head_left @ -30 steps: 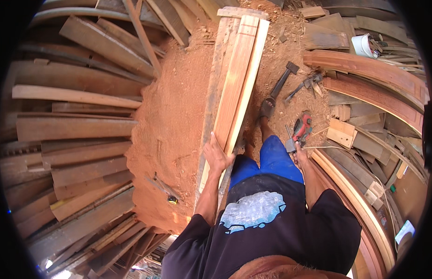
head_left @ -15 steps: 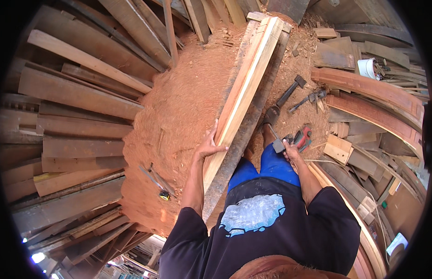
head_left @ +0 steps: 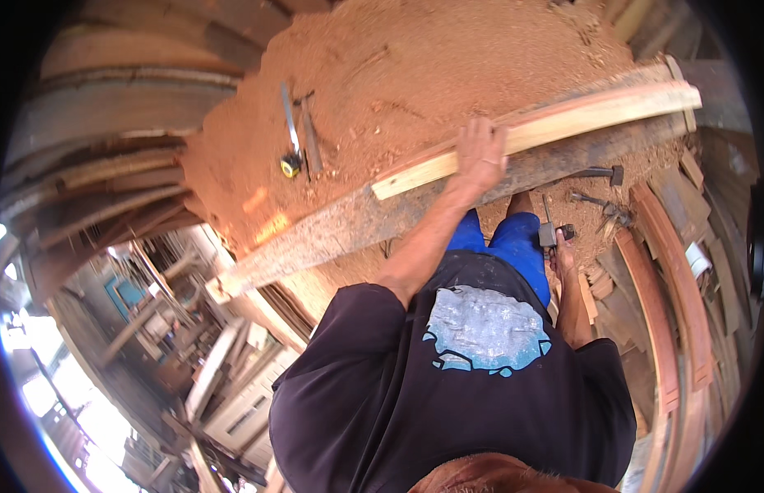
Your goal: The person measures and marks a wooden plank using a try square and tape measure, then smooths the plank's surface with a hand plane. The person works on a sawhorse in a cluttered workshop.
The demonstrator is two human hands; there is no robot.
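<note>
A long pale wooden beam point(head_left: 600, 122) lies along a weathered, sawdust-covered plank point(head_left: 349, 220) in front of me. My left hand point(head_left: 482, 154) rests across the beam toward its near left end, fingers stretched over the top and not wrapped round it. Beside my right knee, my right hand point(head_left: 565, 246) is closed on a tool with a grey block point(head_left: 548, 235) and a thin stem. That hand's fingers are partly hidden behind the block.
A tape measure point(head_left: 290, 165), a steel rule point(head_left: 290, 115) and a hammer point(head_left: 309, 135) lie on the sawdust beyond the plank. To the right are a mallet-like tool point(head_left: 615, 175), reddish curved boards point(head_left: 651, 304) and a white container point(head_left: 697, 260). Stacked boards point(head_left: 119, 115) line the left.
The view has swung round, so the beam now runs more crosswise. My left hand has gone from its side to its top, near the end. My right hand still holds the block tool.
</note>
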